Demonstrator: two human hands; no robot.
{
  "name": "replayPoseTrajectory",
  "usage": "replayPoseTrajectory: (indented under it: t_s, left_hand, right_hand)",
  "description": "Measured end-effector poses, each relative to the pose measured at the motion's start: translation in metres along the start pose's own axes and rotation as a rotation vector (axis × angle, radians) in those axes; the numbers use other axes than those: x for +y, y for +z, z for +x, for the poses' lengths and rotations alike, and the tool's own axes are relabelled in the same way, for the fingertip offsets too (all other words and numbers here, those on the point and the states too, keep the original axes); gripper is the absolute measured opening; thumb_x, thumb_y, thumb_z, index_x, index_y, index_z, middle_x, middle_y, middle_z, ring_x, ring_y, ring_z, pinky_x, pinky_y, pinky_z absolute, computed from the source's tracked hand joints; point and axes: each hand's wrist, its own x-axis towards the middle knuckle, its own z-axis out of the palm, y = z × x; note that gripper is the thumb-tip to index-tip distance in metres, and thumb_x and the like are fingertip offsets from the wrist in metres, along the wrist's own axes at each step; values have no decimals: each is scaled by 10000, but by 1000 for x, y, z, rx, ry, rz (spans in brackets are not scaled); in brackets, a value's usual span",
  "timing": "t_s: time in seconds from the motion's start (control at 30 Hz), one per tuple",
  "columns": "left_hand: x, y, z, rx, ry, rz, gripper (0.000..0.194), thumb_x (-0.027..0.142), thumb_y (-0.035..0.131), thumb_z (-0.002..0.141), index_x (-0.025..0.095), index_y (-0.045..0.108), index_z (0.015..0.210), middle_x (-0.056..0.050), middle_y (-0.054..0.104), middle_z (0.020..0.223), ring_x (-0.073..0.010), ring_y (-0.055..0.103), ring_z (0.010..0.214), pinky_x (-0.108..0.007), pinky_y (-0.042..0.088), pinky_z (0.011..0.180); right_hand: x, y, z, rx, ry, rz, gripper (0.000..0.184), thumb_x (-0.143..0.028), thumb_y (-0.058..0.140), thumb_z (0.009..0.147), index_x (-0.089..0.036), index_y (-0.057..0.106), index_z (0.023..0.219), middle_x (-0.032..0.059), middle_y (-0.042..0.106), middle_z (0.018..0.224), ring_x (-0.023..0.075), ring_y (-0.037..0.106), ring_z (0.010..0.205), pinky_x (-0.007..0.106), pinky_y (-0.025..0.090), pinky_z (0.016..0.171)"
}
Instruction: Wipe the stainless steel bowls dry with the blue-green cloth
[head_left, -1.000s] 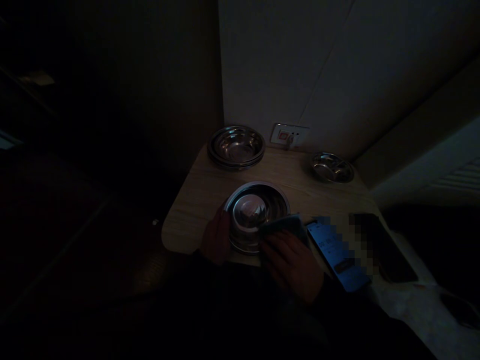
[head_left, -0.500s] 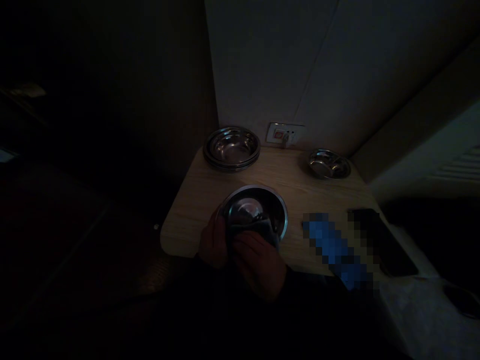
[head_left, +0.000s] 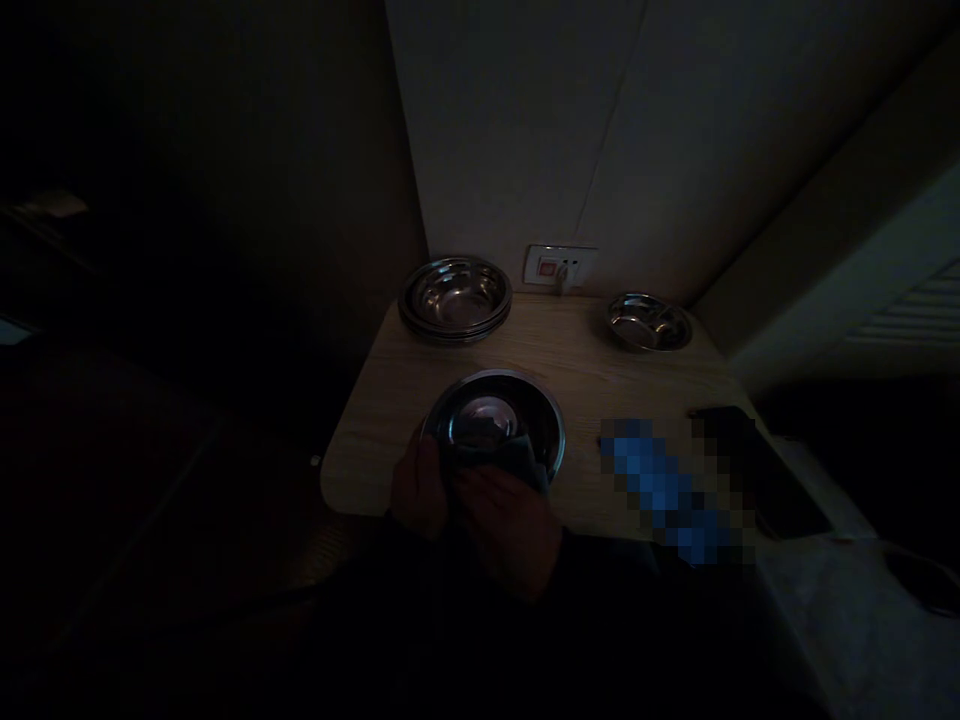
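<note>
A shiny metal bowl (head_left: 551,420) is at the near side of the small wooden table (head_left: 570,370), tilted a little towards me. My left hand (head_left: 420,490) grips its left rim, thumb at the edge. In my right hand (head_left: 514,530) is a dark cloth (head_left: 517,455), pressed against the near inner side of the bowl with the fingers closed over it. The low light hides most of the cloth and the lower part of the bowl.
A stack of metal bowls (head_left: 455,300) stands at the back left of the table. At the back right lies another metal dish (head_left: 649,322). A wall socket (head_left: 559,268) sits behind. To the right are a blurred blue object (head_left: 660,490) and a dark flat object (head_left: 780,480).
The view has shifted slightly, so most things appear a little further left. My right hand and the cloth have moved slightly against the bowl; both hands keep their hold.
</note>
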Motion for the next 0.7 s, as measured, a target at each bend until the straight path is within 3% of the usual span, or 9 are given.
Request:
replayPoseTrajectory:
  t_s: [0.2,0.37,0.43,0.6,0.7]
  left_hand:
    - [-12,4,-6,18,47,90,448,404,408,866,137,552,1196,-172,594,1205,-289,530,1144,-448,400,980]
    - [-1,-2,2,-15,7,54,424,418,342,890,178,600,1125,-126,665,1075,-251,602,1024,-397,471,899]
    - [5,-7,5,-18,-23,63,445,447,319,891,174,623,1067,-124,684,987,-257,622,966,-406,488,859]
    - [13,-9,4,-88,-3,35,461,472,352,880,172,601,1125,-136,670,1023,-265,608,1004,-397,478,871]
    - [10,-6,1,-125,-9,36,477,466,351,880,156,599,1145,-161,654,1083,-288,605,1012,-422,475,876]
  right_hand:
    - [22,-25,-2,-323,-50,-111,190,-130,504,840,-135,619,991,91,682,983,236,589,925,389,501,808]
    - [13,-3,20,-228,-39,-30,316,-95,458,857,-62,541,1160,121,611,1176,214,512,1107,302,447,933]
    - [11,-1,26,-221,-3,-28,316,-108,469,860,-77,536,1167,114,612,1170,211,518,1094,298,444,927]
    - [23,-29,17,-472,7,-144,141,-141,544,827,-150,621,944,67,674,842,211,587,822,338,484,750]
    - [25,-30,13,-498,-30,-140,157,-115,532,825,-142,616,954,77,675,887,205,572,879,317,474,777]
